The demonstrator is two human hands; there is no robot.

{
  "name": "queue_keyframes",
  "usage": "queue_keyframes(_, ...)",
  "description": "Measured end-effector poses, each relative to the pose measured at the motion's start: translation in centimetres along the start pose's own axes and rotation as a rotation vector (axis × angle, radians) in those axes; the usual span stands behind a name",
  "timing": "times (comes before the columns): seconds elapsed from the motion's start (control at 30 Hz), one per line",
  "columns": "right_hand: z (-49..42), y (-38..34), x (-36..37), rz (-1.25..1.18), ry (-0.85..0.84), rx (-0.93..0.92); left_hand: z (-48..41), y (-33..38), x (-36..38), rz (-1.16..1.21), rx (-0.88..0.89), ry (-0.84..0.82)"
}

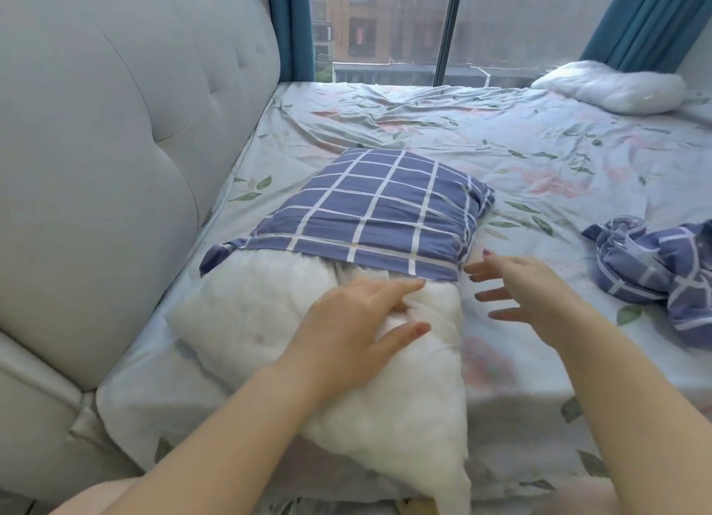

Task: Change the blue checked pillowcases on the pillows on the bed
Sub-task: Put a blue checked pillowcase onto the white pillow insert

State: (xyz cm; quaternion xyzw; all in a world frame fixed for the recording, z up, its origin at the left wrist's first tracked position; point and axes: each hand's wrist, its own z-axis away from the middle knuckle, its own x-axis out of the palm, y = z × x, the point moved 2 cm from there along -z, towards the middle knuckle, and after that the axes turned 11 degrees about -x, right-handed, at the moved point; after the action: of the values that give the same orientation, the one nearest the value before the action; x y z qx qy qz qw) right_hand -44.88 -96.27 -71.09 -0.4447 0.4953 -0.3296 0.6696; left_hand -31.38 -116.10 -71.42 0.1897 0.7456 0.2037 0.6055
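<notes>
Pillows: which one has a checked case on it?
The near pillow under the left hand, its far half in the checked pillowcase; the far pillow is bare.

I see the bed (424,136) with a floral sheet (520,175). White pillow (246,322) half in checked pillowcase (377,206) by headboard (115,148). Crumpled pillowcase (655,268) right, bare pillow (612,86) far corner.
</notes>
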Motion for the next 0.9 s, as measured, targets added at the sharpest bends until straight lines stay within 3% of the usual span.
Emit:
queue_keyframes(0.17, 0.5, 1.6, -0.3, 0.156, -0.127, -0.168, -0.7, 2.1, 1.4, -0.103, -0.131, -0.155)
queue_keyframes(0.3, 0.2, 1.7, 1.8, 0.031, -0.083, -0.34, -1.7, 3.4, 3.1, -0.186, -0.195, -0.259)
queue_keyframes(0.5, -2.0, 1.9, 2.7, -0.011, 0.033, -0.405, -2.7, 3.1, 4.0, -0.188, -0.249, -0.249)
queue_keyframes(0.67, -1.6, 0.6, 1.6, 0.01, -0.077, -0.471, -3.1, 2.0, 3.7, -0.095, -0.273, -0.223)
queue_keyframes(0.9, -0.4, -0.1, 0.8, 0.233, -0.225, -0.558, -3.2, 1.8, 3.2, -0.018, -0.253, -0.126)
